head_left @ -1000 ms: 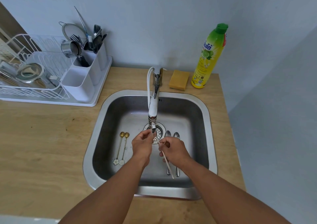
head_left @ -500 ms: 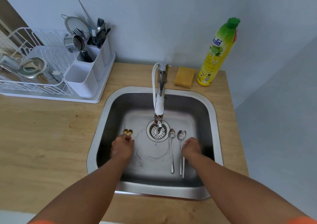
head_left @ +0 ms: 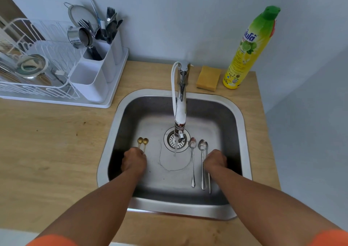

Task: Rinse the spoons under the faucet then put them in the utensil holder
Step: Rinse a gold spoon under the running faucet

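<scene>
Two small spoons (head_left: 143, 144) are coloured gold, while the long spoons (head_left: 192, 162) beside the drain are silver, as is the grey steel sink (head_left: 243, 132). The counter (head_left: 56, 142) is finished in pale wood grain, and the utensil holder (head_left: 98, 70) and dish rack (head_left: 28, 87) are white. A yellow sponge (head_left: 208, 78) is seen beside a yellow bottle (head_left: 248, 51) capped in green with a lime pattern, and orange sleeves (head_left: 327, 238) are worn.
</scene>
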{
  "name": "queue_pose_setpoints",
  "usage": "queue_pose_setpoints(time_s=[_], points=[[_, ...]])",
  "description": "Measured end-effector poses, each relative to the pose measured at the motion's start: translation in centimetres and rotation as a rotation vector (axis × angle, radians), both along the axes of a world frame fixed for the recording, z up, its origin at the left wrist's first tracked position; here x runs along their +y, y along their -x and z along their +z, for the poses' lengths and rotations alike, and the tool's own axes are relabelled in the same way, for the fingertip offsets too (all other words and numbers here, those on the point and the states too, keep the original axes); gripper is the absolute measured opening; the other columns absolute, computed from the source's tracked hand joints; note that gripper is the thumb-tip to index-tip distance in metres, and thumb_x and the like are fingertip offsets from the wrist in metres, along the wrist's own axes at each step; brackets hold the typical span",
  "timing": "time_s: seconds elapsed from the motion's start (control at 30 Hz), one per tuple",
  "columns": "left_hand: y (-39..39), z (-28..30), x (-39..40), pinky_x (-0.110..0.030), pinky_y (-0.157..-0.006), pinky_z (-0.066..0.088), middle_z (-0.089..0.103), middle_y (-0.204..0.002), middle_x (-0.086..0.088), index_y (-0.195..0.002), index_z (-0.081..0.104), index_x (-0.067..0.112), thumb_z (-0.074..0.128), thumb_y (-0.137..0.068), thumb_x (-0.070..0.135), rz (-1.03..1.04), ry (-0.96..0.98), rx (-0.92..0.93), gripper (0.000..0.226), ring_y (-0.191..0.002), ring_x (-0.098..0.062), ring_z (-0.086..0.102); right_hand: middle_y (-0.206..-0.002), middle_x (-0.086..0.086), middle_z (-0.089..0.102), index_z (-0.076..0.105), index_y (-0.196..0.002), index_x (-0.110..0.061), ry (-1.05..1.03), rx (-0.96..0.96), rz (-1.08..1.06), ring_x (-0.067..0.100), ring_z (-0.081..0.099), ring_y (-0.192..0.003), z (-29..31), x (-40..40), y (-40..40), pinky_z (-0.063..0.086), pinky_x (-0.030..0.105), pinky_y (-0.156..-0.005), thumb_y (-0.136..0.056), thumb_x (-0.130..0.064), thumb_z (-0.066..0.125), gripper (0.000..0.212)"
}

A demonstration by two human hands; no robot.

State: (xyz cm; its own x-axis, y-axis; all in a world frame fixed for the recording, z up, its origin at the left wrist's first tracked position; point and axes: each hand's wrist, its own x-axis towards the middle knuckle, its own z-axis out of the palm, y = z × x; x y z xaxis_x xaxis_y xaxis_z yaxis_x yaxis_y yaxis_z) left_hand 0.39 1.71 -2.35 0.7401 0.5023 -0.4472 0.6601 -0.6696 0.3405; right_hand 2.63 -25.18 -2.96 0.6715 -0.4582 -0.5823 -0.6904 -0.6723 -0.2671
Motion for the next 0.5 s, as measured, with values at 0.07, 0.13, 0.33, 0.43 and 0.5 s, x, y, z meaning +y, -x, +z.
queue_pose_setpoints(time_s=[0.07,0.13,0.33,0.43,0.5], points=[[-0.2,-0.2,0.1,-0.031,-0.063,0.048,0.063,-0.084,-0.004,-0.1,0.08,0.012,0.068,-0.097,0.02,0.008,-0.006,0.004,0.014,-0.067,-0.02,0.056,-0.116,0.02,0.069,0.068,-0.112,-0.002,0.012,-0.007,0.012,0.037,0.069,-0.107,0.0,0.1,0.2,0.056,0.034,-0.08,-0.092,-0.005,0.064,0.02],[-0.3,-0.4,0.0,-0.03,-0.06,0.046,0.063,-0.083,-0.003,-0.101,0.079,0.01,0.07,-0.097,0.022,0.021,0.0,0.004,0.015,-0.064,-0.018,0.055,-0.117,0.019,0.068,0.066,-0.113,-0.004,0.015,-0.012,0.024,0.038,0.069,-0.107,0.1,0.2,0.3,0.057,0.036,-0.082,-0.092,-0.006,0.064,0.022],[-0.6,-0.9,-0.1,-0.027,-0.055,0.045,0.066,-0.082,-0.007,-0.1,0.076,0.004,0.07,-0.096,0.023,0.034,0.016,0.042,0.02,-0.065,-0.021,0.059,-0.12,0.02,0.066,0.058,-0.118,-0.002,0.019,-0.057,0.055,0.037,0.067,-0.106,0.4,0.0,0.9,0.052,0.033,-0.077,-0.099,-0.016,0.058,0.024],[-0.8,-1.0,-0.5,-0.026,-0.052,0.042,0.056,-0.074,-0.005,-0.093,0.067,0.006,0.07,-0.095,0.022,0.058,0.006,0.065,0.017,-0.061,-0.021,0.055,-0.119,0.02,0.066,0.057,-0.119,-0.002,0.034,-0.113,0.073,0.038,0.067,-0.106,1.0,0.2,1.2,0.055,0.036,-0.081,-0.101,-0.019,0.055,0.025],[-0.9,-1.0,-0.8,-0.026,-0.05,0.041,0.053,-0.072,-0.005,-0.084,0.059,0.008,0.069,-0.095,0.024,0.07,0.015,0.089,0.021,-0.06,-0.021,0.054,-0.118,0.018,0.065,0.059,-0.118,-0.004,0.043,-0.164,0.099,0.036,0.066,-0.105,1.6,0.4,1.3,0.053,0.034,-0.08,-0.1,-0.02,0.055,0.024]])
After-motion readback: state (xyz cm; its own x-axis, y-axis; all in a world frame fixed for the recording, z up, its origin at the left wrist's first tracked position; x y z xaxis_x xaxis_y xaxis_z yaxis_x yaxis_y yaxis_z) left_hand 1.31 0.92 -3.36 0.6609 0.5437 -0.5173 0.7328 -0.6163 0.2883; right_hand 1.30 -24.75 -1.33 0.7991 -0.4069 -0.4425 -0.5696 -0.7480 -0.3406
